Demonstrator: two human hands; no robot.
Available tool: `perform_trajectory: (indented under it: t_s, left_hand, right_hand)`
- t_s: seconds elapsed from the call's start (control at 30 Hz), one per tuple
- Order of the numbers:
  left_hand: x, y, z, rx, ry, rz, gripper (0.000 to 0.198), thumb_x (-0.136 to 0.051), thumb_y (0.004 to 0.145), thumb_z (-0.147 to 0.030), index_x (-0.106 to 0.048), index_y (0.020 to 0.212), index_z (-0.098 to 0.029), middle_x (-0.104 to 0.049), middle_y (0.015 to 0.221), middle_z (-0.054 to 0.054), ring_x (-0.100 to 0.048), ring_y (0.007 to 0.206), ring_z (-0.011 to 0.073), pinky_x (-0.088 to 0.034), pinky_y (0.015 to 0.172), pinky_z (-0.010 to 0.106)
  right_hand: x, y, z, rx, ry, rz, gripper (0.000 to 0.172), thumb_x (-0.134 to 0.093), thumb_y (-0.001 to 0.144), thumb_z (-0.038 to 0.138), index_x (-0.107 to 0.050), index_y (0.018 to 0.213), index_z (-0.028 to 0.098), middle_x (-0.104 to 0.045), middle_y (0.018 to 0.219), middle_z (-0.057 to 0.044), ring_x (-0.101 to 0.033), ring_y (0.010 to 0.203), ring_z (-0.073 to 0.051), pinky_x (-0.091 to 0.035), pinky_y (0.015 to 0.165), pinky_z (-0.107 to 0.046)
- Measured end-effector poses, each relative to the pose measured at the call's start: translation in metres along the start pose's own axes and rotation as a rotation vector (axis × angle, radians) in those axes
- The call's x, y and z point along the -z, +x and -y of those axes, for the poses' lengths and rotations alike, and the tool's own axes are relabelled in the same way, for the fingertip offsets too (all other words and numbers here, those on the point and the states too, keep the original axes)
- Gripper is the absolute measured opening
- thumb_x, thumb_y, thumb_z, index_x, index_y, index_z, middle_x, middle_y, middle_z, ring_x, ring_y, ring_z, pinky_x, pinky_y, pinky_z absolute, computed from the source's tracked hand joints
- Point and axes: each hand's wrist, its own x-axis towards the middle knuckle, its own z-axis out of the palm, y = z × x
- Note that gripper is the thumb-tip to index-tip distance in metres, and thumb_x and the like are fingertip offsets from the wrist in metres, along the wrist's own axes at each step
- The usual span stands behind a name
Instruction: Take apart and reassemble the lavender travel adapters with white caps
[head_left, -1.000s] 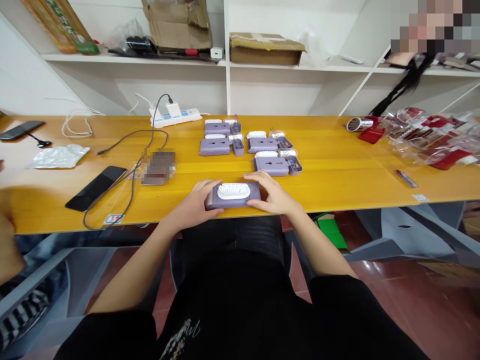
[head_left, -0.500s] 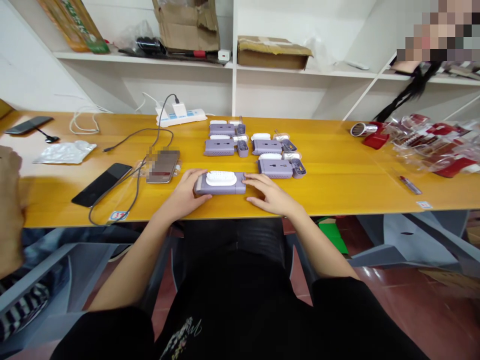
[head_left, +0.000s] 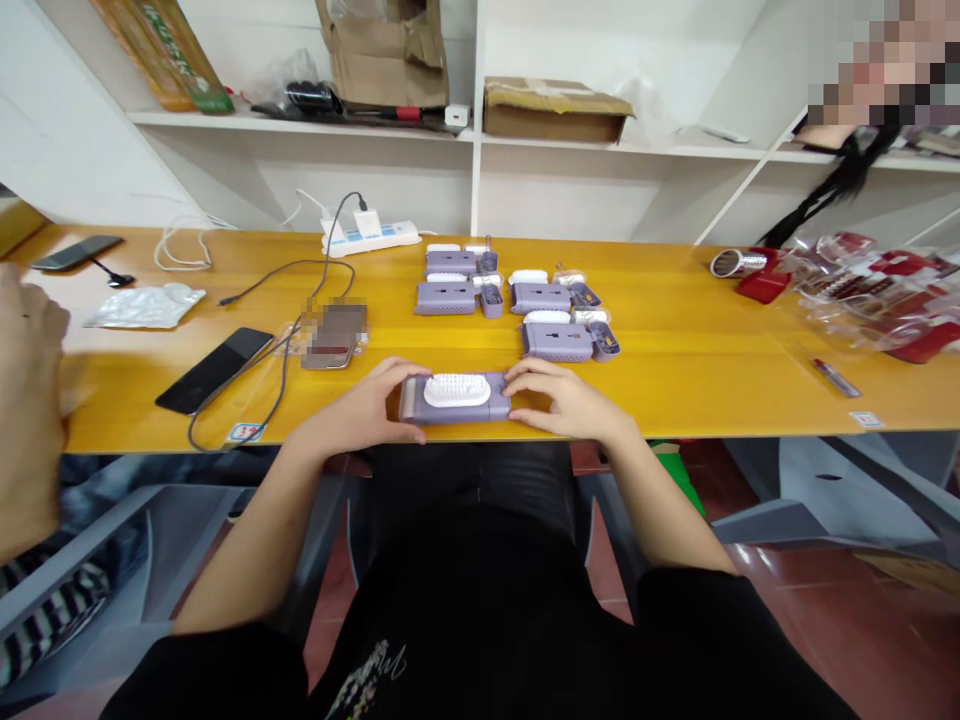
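Observation:
Close to the table's front edge lies a long purple case (head_left: 499, 402), with a white brush head (head_left: 457, 390) on its top, bristles facing up. My left hand (head_left: 375, 408) curls round the left end, thumb at the near side and fingers at the far side. At the other end, my right hand (head_left: 559, 400) grips the case between thumb and fingers. Whether the case touches the table is hard to tell. Beyond it stand several similar purple cases (head_left: 556, 342), with small purple cups (head_left: 604, 341) and white pieces beside them.
On the left lie a black phone (head_left: 215, 370), a blurred-out phone-like object (head_left: 334, 336), a grey cable (head_left: 283, 375) and a silver packet (head_left: 146, 306). A power strip (head_left: 373, 237) sits at the back. Red and clear plastic parts (head_left: 870, 285) crowd the right. Another person's hand (head_left: 30, 400) is at far left.
The purple case under my hands has moved nearer to my body, and both hands came with it, closing more round its ends. The view has shifted slightly.

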Motion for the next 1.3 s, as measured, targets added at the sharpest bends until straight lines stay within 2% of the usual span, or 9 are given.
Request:
perform_trajectory:
  t_s: [0.17, 0.27, 0.37, 0.53, 0.63, 0.73, 0.97, 1.1, 1.3]
  left_hand:
    - [0.021, 0.021, 0.006, 0.006, -0.075, -0.148, 0.074, -0.05, 0.113, -0.075, -0.052, 0.173, -0.03, -0.058, 0.172, 0.017, -0.068, 0.15, 0.038, -0.056, 0.13, 0.06]
    - [0.036, 0.061, 0.006, 0.004, 0.073, -0.226, 0.076, -0.064, 0.107, -0.071, -0.057, 0.167, -0.025, -0.06, 0.167, 0.018, -0.065, 0.149, 0.0405, -0.057, 0.127, 0.06]
    - [0.044, 0.114, 0.012, -0.052, 0.204, -0.223, 0.074, -0.069, 0.105, -0.06, -0.057, 0.167, -0.022, -0.057, 0.169, 0.018, -0.055, 0.16, 0.0423, -0.045, 0.138, 0.062]
    - [0.028, 0.174, 0.035, 0.08, 0.252, -0.203, 0.086, -0.077, 0.1, -0.055, -0.051, 0.176, -0.025, -0.043, 0.184, 0.02, -0.038, 0.172, 0.0509, -0.03, 0.143, 0.074]
    - [0.008, 0.179, 0.046, 0.117, 0.225, -0.186, 0.085, -0.072, 0.103, -0.059, -0.046, 0.18, -0.032, -0.035, 0.19, 0.019, -0.03, 0.176, 0.0531, -0.028, 0.141, 0.08]
    - [-0.004, 0.174, 0.056, 0.1, 0.264, -0.164, 0.081, -0.078, 0.1, -0.056, -0.055, 0.174, -0.033, -0.037, 0.188, 0.02, -0.025, 0.176, 0.0552, -0.026, 0.138, 0.084]
    - [0.006, 0.167, 0.077, 0.066, 0.185, -0.28, 0.069, -0.088, 0.087, -0.038, -0.067, 0.153, -0.031, -0.054, 0.16, 0.014, -0.053, 0.157, 0.0445, -0.039, 0.139, 0.068]
    - [0.008, 0.169, 0.083, 0.075, 0.132, -0.318, 0.082, -0.087, 0.087, -0.035, -0.057, 0.163, -0.024, -0.051, 0.164, 0.017, -0.055, 0.159, 0.0398, -0.038, 0.143, 0.058]
    - [0.01, 0.17, 0.086, 0.058, 0.145, -0.262, 0.071, -0.081, 0.092, -0.033, -0.063, 0.159, -0.021, -0.06, 0.163, 0.017, -0.057, 0.159, 0.0387, -0.038, 0.143, 0.059]
  right_hand:
    - [0.03, 0.028, 0.0, 0.045, 0.01, -0.043, 0.02, -0.075, 0.112, 0.045, -0.086, 0.115, 0.029, -0.085, 0.118, -0.007, -0.081, 0.111, -0.028, -0.066, 0.106, -0.051]
    - [0.055, 0.063, -0.006, 0.009, -0.067, -0.104, 0.023, -0.073, 0.111, 0.044, -0.086, 0.112, 0.025, -0.087, 0.113, -0.008, -0.081, 0.107, -0.029, -0.063, 0.105, -0.048]
    - [0.071, 0.103, -0.021, -0.126, -0.148, -0.073, 0.02, -0.075, 0.105, 0.033, -0.087, 0.114, 0.021, -0.089, 0.112, -0.008, -0.082, 0.106, -0.03, -0.062, 0.104, -0.045]
    - [0.064, 0.15, -0.057, -0.419, -0.39, 0.025, 0.028, -0.081, 0.101, 0.022, -0.088, 0.127, 0.016, -0.088, 0.129, -0.017, -0.082, 0.122, -0.038, -0.061, 0.108, -0.046]
    - [0.048, 0.161, -0.075, -0.454, -0.457, 0.055, 0.037, -0.079, 0.099, 0.014, -0.086, 0.136, 0.017, -0.087, 0.136, -0.019, -0.08, 0.131, -0.039, -0.059, 0.113, -0.045]
    - [0.036, 0.162, -0.088, -0.45, -0.491, 0.079, 0.041, -0.075, 0.1, 0.009, -0.086, 0.138, 0.02, -0.087, 0.138, -0.016, -0.079, 0.135, -0.038, -0.058, 0.117, -0.045]
    - [0.027, 0.155, -0.098, -0.454, -0.459, -0.005, 0.037, -0.069, 0.098, 0.004, -0.088, 0.127, 0.017, -0.086, 0.133, -0.017, -0.077, 0.132, -0.036, -0.058, 0.117, -0.045]
    - [0.026, 0.154, -0.096, -0.481, -0.42, -0.038, 0.029, -0.073, 0.096, 0.006, -0.087, 0.119, 0.018, -0.087, 0.121, -0.014, -0.079, 0.119, -0.033, -0.06, 0.108, -0.042]
    - [0.024, 0.152, -0.099, -0.488, -0.376, -0.044, 0.016, -0.078, 0.099, 0.012, -0.085, 0.112, 0.017, -0.086, 0.111, -0.012, -0.079, 0.106, -0.029, -0.058, 0.1, -0.039]
